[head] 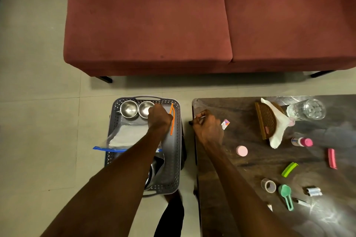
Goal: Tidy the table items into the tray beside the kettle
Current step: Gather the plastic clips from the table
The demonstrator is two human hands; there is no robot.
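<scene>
Head view: grey perforated tray [176, 152] sits on the floor just beside the tabletop's [250, 169] left edge. At the tray's far end stand two steel bowls [128, 109] side by side; a clear zip bag [123, 136] with a blue strip lies across its middle, and an orange looped cord [172, 119] lies along its right wall. The left hand [159, 114] reaches over the tray's far end with fingers curled down by the right-hand bowl; what it holds, I cannot tell. The right hand [207, 127] hovers at the tabletop's far left corner, fingers curled round a thin pen-like stick [200, 117]. On the tabletop lie a pink lid [241, 150], green clip [289, 168], pink clip [332, 158], teal scoop [286, 195], drinking glass [306, 109] and brown napkin holder [266, 120].
</scene>
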